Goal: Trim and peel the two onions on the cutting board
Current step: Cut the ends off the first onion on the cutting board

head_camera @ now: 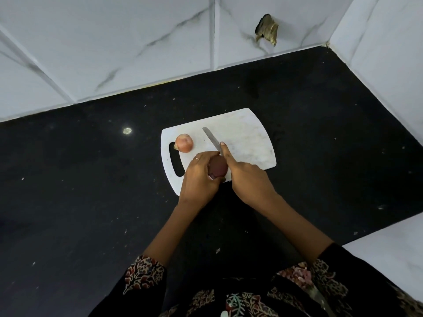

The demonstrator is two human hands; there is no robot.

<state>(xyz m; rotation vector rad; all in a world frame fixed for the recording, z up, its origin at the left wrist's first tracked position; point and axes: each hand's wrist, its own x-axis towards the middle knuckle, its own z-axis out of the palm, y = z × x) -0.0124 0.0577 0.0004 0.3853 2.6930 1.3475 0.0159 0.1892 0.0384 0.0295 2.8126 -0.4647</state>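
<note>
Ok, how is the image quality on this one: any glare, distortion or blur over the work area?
Head view: wide-angle bending shows in the wall tile lines; one small glare spot on the dark counter; even lighting, faint shadows only. The cutting board, knife and both onions read sharp enough; the held onion is partly hidden by the left hand and right hand.
</note>
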